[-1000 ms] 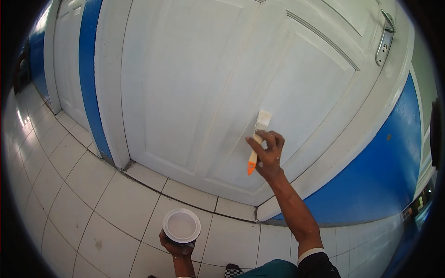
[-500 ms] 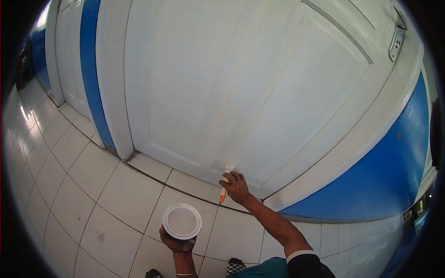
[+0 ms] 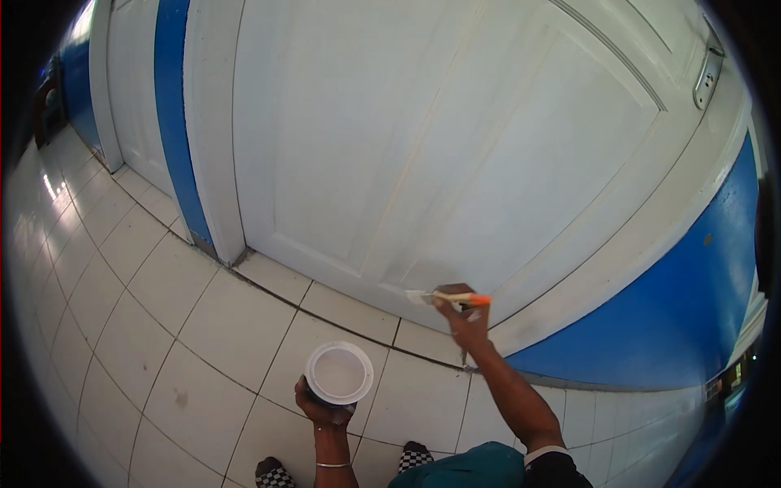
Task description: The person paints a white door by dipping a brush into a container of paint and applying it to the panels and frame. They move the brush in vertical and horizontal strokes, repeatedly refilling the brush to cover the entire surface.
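My right hand [image 3: 462, 313] is closed round a paintbrush [image 3: 468, 299] with a pale handle and an orange end. The brush lies nearly level, its whitish bristles pointing left against the bottom rail of a white panelled door [image 3: 342, 146]. Below and to the left, my left hand [image 3: 327, 408] holds up a round white paint tub [image 3: 311, 374] by its side and underside. Pale paint fills the inside of the tub, and its top faces up. The fingers under the tub are partly hidden.
A white door frame [image 3: 213, 138] borders the door, with blue wall [image 3: 651, 309] at the right and a blue strip [image 3: 171, 106] at the left. A metal handle plate [image 3: 709, 77] is at upper right. Tiled floor [image 3: 171, 309] runs below, with my checkered shoes [image 3: 416, 457] on it.
My right hand has moved right and turned the brush from upright to nearly level. The tub in my left hand appears slightly higher and further right, as the whole view has shifted a little.
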A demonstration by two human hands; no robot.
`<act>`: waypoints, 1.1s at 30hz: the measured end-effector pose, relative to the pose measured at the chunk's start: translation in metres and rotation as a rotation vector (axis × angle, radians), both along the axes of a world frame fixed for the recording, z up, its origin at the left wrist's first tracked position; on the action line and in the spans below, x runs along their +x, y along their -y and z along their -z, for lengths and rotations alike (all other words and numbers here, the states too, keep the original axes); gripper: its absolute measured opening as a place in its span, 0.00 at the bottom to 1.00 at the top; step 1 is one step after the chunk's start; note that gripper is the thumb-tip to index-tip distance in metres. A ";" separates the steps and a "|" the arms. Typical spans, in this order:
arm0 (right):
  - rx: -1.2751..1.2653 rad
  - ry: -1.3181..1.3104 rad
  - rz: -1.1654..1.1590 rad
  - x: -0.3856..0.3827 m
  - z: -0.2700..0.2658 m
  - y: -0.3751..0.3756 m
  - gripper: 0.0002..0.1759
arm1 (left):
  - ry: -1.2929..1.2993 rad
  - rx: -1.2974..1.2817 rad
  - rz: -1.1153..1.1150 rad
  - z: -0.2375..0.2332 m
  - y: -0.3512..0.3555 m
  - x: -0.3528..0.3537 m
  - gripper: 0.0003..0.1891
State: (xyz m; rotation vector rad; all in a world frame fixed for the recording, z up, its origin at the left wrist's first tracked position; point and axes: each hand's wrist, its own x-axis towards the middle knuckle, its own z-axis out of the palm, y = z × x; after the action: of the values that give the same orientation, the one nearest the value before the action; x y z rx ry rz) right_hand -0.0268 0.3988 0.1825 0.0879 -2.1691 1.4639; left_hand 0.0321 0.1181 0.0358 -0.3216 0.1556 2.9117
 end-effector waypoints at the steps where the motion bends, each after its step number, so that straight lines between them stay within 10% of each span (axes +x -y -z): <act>1: -0.232 0.102 0.021 0.011 -0.037 0.008 0.13 | 0.015 -0.013 0.010 -0.009 -0.003 0.000 0.39; 6: -0.122 0.272 -0.252 0.051 -0.116 0.051 0.14 | -0.022 0.002 0.067 -0.022 -0.018 -0.001 0.41; 20: 0.767 0.211 -0.344 0.046 -0.073 0.093 0.11 | -0.072 -0.051 0.200 -0.010 -0.044 0.011 0.43; 33: -0.013 0.399 -0.132 0.062 -0.079 0.052 0.13 | -0.071 -0.012 0.231 -0.007 -0.047 0.005 0.40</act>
State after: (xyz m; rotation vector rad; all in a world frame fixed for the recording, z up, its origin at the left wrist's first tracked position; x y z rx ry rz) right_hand 0.0350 0.3471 0.2612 -0.0745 -2.5077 1.6863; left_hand 0.0375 0.1655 0.0427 -0.1879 0.2065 2.6950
